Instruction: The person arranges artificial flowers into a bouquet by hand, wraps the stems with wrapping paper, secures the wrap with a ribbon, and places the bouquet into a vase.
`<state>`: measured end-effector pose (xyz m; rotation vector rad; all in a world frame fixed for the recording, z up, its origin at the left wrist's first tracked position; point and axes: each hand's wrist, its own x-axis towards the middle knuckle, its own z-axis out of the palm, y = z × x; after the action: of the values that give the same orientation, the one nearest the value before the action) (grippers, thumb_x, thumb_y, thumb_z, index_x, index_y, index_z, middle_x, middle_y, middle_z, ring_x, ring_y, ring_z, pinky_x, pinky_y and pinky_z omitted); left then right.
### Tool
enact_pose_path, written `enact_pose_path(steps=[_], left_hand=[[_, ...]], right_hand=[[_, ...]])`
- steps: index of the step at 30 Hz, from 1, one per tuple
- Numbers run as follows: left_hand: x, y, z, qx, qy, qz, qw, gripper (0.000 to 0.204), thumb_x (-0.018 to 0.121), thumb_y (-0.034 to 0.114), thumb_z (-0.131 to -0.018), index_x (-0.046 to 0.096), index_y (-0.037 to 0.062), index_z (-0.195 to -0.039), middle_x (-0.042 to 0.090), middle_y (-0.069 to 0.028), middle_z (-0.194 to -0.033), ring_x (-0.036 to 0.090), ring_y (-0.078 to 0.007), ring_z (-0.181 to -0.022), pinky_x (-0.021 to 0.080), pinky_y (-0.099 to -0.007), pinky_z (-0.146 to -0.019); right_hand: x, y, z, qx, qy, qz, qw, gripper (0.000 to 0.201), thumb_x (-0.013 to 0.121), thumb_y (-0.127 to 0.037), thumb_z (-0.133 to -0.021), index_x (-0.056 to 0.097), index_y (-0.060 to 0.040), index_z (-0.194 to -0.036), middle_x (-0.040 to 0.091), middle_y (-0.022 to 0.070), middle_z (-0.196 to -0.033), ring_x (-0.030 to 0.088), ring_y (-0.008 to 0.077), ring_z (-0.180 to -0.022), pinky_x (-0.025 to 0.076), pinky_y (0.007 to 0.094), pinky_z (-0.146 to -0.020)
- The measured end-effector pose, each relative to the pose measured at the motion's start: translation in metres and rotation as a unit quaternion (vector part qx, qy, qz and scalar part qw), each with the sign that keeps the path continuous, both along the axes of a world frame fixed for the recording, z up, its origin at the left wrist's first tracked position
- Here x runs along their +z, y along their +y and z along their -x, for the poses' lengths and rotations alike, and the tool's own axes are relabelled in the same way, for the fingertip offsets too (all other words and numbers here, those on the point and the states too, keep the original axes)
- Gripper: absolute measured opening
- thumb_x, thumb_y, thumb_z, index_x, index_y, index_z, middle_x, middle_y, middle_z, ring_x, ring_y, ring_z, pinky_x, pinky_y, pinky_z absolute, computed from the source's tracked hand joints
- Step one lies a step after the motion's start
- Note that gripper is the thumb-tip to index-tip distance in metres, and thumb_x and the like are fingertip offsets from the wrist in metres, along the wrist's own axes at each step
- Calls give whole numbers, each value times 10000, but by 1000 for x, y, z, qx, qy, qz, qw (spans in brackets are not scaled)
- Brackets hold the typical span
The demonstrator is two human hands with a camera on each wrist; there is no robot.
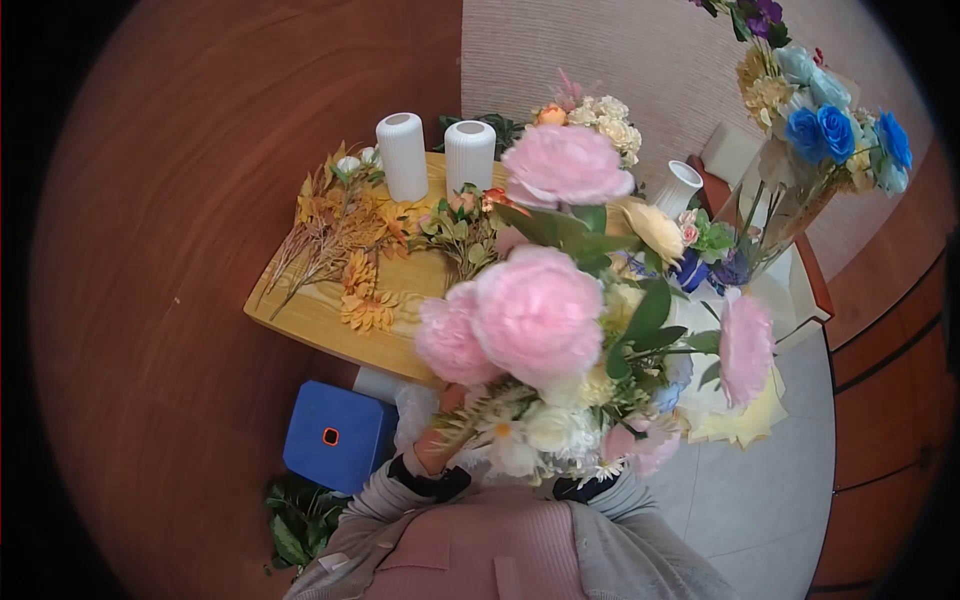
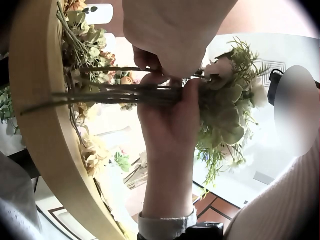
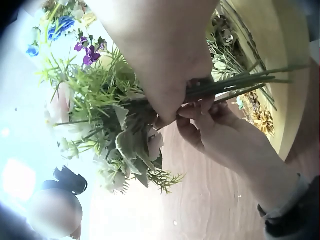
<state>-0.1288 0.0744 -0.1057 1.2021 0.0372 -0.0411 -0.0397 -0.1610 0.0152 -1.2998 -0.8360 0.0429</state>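
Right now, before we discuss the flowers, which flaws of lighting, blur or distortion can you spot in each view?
Head view: fisheye distortion with black corners, the large front pink peony slightly blurred; left wrist view: an overexposed background, the edge of the wooden table appearing as an arc; right wrist view: strong glare at lower left, the left hand lying outside it.

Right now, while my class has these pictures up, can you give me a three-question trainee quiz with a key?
1. Which hand grips the bundled stems?
2. True or false: the bouquet has both pink and white blooms.
3. What colour are the two side-by-side vases? a) blue b) black c) white

Key:
1. The right hand.
2. True.
3. c
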Motion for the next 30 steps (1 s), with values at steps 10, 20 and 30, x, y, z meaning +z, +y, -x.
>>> enact_pose_path(steps=[10,20,30], left_hand=[[87,-27,-24,36,-39,-26,998,279,576,105,-822,568,13,-1085,608,-114,-1046,589,-259,-945,465,-338,-839],[178,-35,-21,58,-79,-134,986,278,591,124,-823,578,17,-1080,592,-113,-1079,568,-245,-986,434,-338,-885],[147,-24,-13,-9,-259,-396,881,372,617,157,-817,541,32,-1159,519,-151,-1184,494,-254,-1103,380,-352,-944]], right_hand=[[23,40,-33,-11,-2,10,1000,363,463,-170,-878,414,-60,-1221,498,120,-1170,516,280,-1029,447,332,-862],[4,20,-2,-22,-5,19,1000,356,469,-167,-874,424,-58,-1210,505,121,-1161,519,283,-1025,447,333,-861],[3,29,0,-38,-8,26,999,349,474,-165,-870,433,-55,-1198,511,122,-1152,522,285,-1020,448,334,-859]])
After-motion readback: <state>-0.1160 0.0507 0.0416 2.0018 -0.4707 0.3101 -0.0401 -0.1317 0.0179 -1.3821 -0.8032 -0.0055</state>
